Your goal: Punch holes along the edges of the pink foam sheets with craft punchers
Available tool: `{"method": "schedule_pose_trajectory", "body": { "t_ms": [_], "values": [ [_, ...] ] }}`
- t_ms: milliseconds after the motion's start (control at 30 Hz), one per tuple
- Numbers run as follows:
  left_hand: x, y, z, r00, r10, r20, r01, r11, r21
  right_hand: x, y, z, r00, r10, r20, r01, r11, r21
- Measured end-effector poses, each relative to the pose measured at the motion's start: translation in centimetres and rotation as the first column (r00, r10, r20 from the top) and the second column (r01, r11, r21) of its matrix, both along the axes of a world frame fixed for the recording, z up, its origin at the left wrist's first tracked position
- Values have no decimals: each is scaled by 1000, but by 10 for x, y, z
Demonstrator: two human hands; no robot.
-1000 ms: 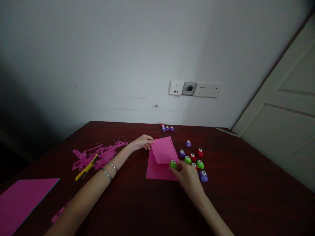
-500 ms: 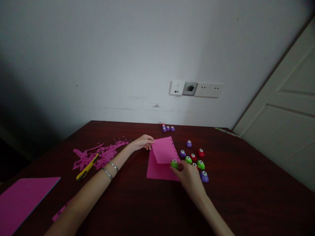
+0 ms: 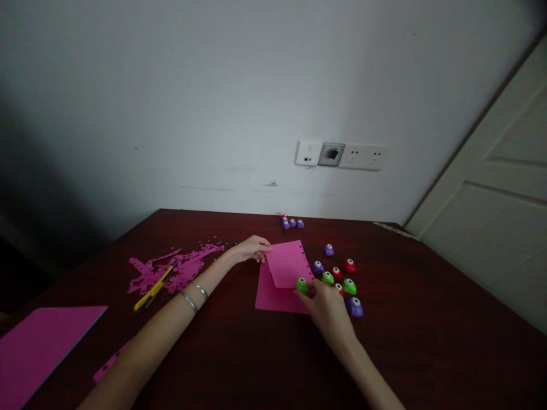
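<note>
My left hand pinches the upper left corner of a pink paper sheet, which it holds raised over another pink sheet lying on the table. A row of small dark holes runs down the raised sheet's right edge. In my right hand is a green craft paper punch with a white round button. The punch sits at the lower right part of the raised sheet; whether its slot is around the paper edge, I cannot tell. More punches stand to the right, among them a purple punch and a red punch.
A yellow utility knife lies beside punched pink scraps on the left. Stacked pink paper occupies the near left. Several punches stand at the back by the wall. The dark red table meets wall sockets' wall behind.
The raised sheet's lower edge has dropped slightly, and the green punch has shifted a little left. Both hands keep their grips. The view has moved very slightly.
</note>
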State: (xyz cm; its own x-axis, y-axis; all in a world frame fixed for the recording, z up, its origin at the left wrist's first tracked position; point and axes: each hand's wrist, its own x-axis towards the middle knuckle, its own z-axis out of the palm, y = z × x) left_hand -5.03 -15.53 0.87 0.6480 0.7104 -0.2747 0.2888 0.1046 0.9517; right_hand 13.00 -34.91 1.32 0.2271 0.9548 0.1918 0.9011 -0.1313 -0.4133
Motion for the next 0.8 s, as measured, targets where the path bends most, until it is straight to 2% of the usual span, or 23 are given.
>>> {"method": "schedule_pose_trajectory", "body": {
  "t_ms": [267,467,667,800],
  "values": [
    [0,0,-5,999,-37,-35,39,998,53,-11,-7,0,984,14,176,-10,1000,-25],
    [-2,-2,-6,991,-66,-118,81,989,123,-13,-8,-6,981,43,187,-42,999,-6],
    [-2,-3,-7,962,-132,-240,194,947,257,-14,-9,-7,983,55,178,-49,998,-37],
    [-1,-4,-1,907,-146,-394,285,903,322,-13,-9,-5,985,72,158,-66,997,-46]
  ]
}}
